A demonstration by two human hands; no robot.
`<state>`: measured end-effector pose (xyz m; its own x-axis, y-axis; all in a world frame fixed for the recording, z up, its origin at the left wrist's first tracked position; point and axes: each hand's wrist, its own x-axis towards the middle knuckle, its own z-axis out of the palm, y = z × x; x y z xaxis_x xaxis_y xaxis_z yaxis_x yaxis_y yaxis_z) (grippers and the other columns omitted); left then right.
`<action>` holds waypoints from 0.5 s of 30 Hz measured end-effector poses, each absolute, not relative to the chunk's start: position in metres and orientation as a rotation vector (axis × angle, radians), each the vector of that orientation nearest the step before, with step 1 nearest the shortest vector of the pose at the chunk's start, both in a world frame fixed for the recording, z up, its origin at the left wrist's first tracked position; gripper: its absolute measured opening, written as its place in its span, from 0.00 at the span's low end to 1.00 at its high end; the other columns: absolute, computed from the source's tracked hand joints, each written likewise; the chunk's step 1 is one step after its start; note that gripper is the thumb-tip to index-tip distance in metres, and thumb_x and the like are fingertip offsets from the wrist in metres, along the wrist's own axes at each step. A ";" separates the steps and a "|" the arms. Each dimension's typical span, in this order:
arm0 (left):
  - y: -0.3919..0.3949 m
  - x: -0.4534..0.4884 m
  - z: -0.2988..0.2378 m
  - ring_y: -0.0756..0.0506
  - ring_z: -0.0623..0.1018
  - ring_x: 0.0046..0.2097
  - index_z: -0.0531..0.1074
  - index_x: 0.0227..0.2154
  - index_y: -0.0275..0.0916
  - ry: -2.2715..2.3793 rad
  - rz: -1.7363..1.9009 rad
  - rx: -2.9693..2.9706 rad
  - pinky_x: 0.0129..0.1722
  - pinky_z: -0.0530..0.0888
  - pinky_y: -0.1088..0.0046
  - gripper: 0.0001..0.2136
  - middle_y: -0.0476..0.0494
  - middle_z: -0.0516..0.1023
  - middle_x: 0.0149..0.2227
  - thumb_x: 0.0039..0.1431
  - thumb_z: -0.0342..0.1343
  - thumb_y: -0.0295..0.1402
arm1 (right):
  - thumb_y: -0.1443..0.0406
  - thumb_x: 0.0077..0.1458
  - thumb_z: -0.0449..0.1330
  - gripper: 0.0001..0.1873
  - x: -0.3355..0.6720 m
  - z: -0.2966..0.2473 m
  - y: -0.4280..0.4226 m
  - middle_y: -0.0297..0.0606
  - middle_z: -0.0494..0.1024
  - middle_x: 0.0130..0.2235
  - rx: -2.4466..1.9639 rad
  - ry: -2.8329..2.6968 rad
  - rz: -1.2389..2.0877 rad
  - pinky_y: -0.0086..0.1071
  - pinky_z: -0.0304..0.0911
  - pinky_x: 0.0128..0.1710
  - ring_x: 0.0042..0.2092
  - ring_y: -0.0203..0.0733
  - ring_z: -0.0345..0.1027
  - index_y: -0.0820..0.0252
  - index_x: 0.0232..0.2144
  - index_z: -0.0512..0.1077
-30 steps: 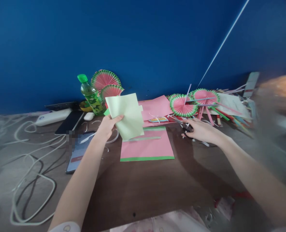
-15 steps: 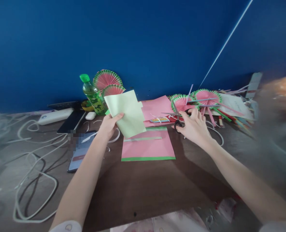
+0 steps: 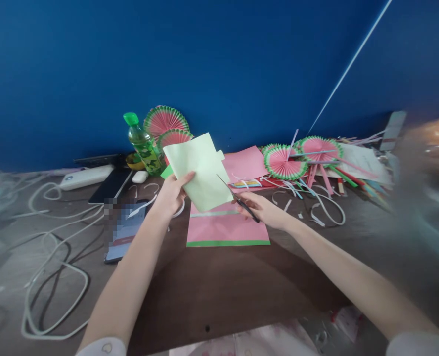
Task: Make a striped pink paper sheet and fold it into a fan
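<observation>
My left hand (image 3: 173, 194) is closed on the lower left edge of a pale green sheet of paper (image 3: 200, 168), held up above the brown table (image 3: 223, 291). My right hand (image 3: 266, 210) grips black-handled scissors (image 3: 238, 199); their blades point up and left at the sheet's right edge. Under both hands lies a pink sheet with green borders (image 3: 227, 228).
A green-capped bottle (image 3: 142, 144) and pink-and-green paper fans (image 3: 165, 121) stand at the blue wall. More fans (image 3: 284, 162), coloured strips (image 3: 334, 173) and paper curls (image 3: 325, 210) lie to the right. A phone (image 3: 125, 230), a power bank (image 3: 86, 178) and white cables (image 3: 52, 277) lie left.
My right hand picked the scissors up from the paper clutter at the right and brought them left to the green sheet. My left hand raised the sheet slightly.
</observation>
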<state>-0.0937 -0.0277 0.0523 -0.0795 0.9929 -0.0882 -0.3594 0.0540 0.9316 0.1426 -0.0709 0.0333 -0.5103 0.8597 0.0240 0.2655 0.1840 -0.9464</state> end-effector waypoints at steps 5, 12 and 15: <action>-0.027 -0.093 0.050 0.41 0.78 0.41 0.74 0.33 0.34 1.052 1.381 0.839 0.44 0.75 0.68 0.12 0.39 0.79 0.37 0.41 0.63 0.27 | 0.54 0.49 0.57 0.17 0.139 0.034 -0.069 0.34 0.66 0.35 -0.992 -1.766 1.447 0.28 0.62 0.28 0.29 0.31 0.60 0.58 0.38 0.67; -0.026 -0.094 0.047 0.40 0.78 0.41 0.74 0.33 0.33 1.030 1.333 0.854 0.42 0.76 0.66 0.13 0.38 0.79 0.38 0.40 0.64 0.28 | 0.54 0.49 0.57 0.19 0.139 0.037 -0.069 0.30 0.64 0.26 -0.991 -1.760 1.480 0.28 0.60 0.26 0.25 0.31 0.60 0.62 0.38 0.67; -0.026 -0.093 0.046 0.39 0.78 0.41 0.74 0.33 0.33 1.028 1.310 0.859 0.41 0.77 0.65 0.13 0.37 0.79 0.39 0.41 0.64 0.28 | 0.53 0.50 0.56 0.19 0.138 0.034 -0.067 0.30 0.65 0.26 -0.986 -1.761 1.473 0.28 0.58 0.25 0.26 0.31 0.61 0.62 0.39 0.67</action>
